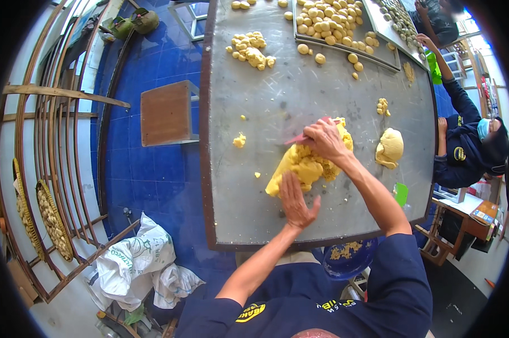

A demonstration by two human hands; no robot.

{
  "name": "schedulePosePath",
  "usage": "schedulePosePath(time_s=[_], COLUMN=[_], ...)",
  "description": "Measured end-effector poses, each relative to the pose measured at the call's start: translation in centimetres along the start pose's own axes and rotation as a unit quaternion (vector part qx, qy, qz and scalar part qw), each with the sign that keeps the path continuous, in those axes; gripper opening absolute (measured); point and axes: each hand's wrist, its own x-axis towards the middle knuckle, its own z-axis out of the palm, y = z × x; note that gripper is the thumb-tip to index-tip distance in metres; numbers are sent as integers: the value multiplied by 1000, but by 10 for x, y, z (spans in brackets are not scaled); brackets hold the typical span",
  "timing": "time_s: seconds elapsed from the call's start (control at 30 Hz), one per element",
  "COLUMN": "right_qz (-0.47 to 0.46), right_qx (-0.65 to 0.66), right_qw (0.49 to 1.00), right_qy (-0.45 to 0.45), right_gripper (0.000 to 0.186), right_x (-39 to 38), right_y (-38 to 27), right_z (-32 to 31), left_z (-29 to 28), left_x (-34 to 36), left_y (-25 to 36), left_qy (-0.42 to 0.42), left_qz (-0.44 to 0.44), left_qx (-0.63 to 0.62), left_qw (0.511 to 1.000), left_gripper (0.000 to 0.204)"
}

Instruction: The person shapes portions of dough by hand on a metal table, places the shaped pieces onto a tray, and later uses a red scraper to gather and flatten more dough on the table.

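A large lump of yellow dough point(305, 166) lies on the grey metal tabletop point(249, 208). My left hand point(295, 201) rests against its near side with the fingers stretched flat and the thumb apart. Over the far side of the lump, my right hand point(325, 139) grips a pink-red dough scraper point(298, 139), whose edge shows on both sides of the fingers. A smooth, paler dough piece point(389, 148) sits to the right. Small dough scraps point(239, 140) are scattered to the left of the lump.
At the far edge stands a tray point(344, 48) heaped with round dough balls point(329, 19). A clump of dough pieces point(251, 49) lies far left. A green scraper point(401, 194) lies near the right edge. Below the near edge is a blue basin point(353, 270). A co-worker point(468, 146) is at the right.
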Motion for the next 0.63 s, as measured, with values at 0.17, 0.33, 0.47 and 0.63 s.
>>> schedulePosePath(time_s=[0.17,0.33,0.47,0.63], right_qz=[-8,-3,-26,66], right_qx=[-23,-40,-46,58], right_qw=[997,995,998,993], right_qy=[70,91,46,76], right_gripper=[20,30,28,17], right_x=[-86,-136,-129,-43], right_y=[-27,-28,-11,12], right_z=[-5,-12,-24,-73], left_z=[14,-18,-31,-6], left_x=[-54,-74,-46,-2], left_y=[16,8,-24,-57], left_qy=[-96,-120,-63,-111], left_qz=[8,-16,-123,-148], left_qx=[-32,-51,-32,-110], left_qw=[995,991,990,977], left_gripper=[95,85,82,87])
